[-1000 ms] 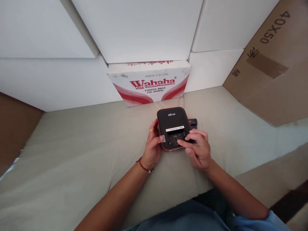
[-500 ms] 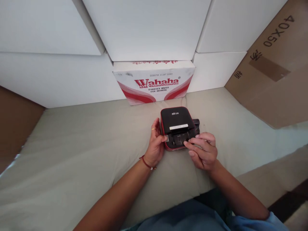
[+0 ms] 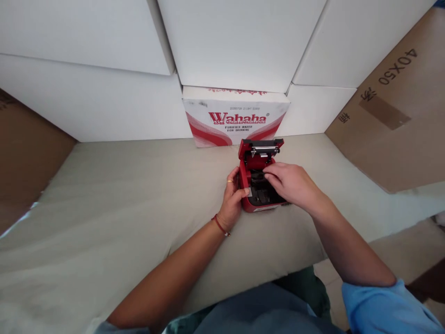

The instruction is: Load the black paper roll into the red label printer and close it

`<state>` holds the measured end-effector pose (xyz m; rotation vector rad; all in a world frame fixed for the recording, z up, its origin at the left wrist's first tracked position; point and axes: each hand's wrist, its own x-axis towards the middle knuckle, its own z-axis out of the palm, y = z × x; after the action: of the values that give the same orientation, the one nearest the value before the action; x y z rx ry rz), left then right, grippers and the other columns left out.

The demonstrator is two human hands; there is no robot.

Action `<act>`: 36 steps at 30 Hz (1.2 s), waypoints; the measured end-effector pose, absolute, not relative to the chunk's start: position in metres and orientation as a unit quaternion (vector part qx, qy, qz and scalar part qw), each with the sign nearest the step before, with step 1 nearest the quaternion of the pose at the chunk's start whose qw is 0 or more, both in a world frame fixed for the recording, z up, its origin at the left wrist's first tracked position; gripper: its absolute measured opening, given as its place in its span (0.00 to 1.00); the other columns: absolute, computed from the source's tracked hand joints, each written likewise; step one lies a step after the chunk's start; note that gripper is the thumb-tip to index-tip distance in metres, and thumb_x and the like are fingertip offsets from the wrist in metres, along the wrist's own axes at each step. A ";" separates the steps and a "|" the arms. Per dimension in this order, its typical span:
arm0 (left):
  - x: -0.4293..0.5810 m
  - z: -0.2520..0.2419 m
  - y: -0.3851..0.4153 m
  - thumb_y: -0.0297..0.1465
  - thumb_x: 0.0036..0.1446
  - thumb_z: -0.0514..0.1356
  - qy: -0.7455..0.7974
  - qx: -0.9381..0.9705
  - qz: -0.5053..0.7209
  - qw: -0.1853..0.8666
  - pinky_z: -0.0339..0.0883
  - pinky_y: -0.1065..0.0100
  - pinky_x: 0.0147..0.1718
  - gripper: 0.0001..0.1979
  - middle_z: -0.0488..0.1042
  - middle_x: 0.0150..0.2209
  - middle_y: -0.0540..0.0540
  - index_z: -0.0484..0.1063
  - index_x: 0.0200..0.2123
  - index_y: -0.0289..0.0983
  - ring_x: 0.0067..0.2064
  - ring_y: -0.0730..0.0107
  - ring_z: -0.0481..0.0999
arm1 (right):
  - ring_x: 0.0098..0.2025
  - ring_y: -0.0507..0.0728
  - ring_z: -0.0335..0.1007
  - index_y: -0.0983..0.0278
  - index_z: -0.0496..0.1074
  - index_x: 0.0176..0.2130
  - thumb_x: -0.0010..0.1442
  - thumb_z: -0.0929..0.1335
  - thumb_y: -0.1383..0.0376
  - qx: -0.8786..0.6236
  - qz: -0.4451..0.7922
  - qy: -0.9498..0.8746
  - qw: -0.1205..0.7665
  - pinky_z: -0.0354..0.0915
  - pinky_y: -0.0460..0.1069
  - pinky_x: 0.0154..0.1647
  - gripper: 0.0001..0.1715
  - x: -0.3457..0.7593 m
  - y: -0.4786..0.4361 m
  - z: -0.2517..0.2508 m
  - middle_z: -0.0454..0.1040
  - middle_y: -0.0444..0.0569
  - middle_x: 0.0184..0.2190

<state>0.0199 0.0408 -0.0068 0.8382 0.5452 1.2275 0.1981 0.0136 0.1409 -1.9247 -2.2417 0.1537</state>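
A small red and black device (image 3: 245, 202) sits on the cloth-covered table with its lid (image 3: 261, 149) raised at the back. My left hand (image 3: 233, 199) grips the device's left side, thumb on the front left corner and fingers along the outer wall. Over the open compartment is my right hand (image 3: 287, 183), its thumb and index finger pinched together near the dark parts inside. Whatever lies between those fingertips is too small and dark to make out. My right hand covers the device's right side.
Behind the device stands a Wahaha carton (image 3: 239, 121) against stacked white boxes (image 3: 236, 44). A brown cardboard box (image 3: 399, 120) is at the right, another (image 3: 31, 153) at the left. Pale cloth covers the table (image 3: 121, 199).
The device's lid has gone from closed to raised. My right hand has moved from the front edge up over the opened compartment. My left hand still holds the left side.
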 end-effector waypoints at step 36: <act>0.022 -0.007 0.049 0.39 0.48 0.76 0.248 0.359 0.556 0.708 0.63 0.45 0.76 0.38 0.76 0.71 0.43 0.73 0.63 0.47 0.77 0.44 0.69 | 0.42 0.61 0.84 0.62 0.84 0.44 0.60 0.77 0.68 -0.787 0.132 -0.603 0.002 0.73 0.53 0.42 0.11 0.350 0.028 0.120 0.89 0.55 0.45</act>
<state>0.0219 0.0495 -0.0074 0.7963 0.5503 1.2352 0.3500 0.0283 0.1203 -2.4688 -1.8912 0.4127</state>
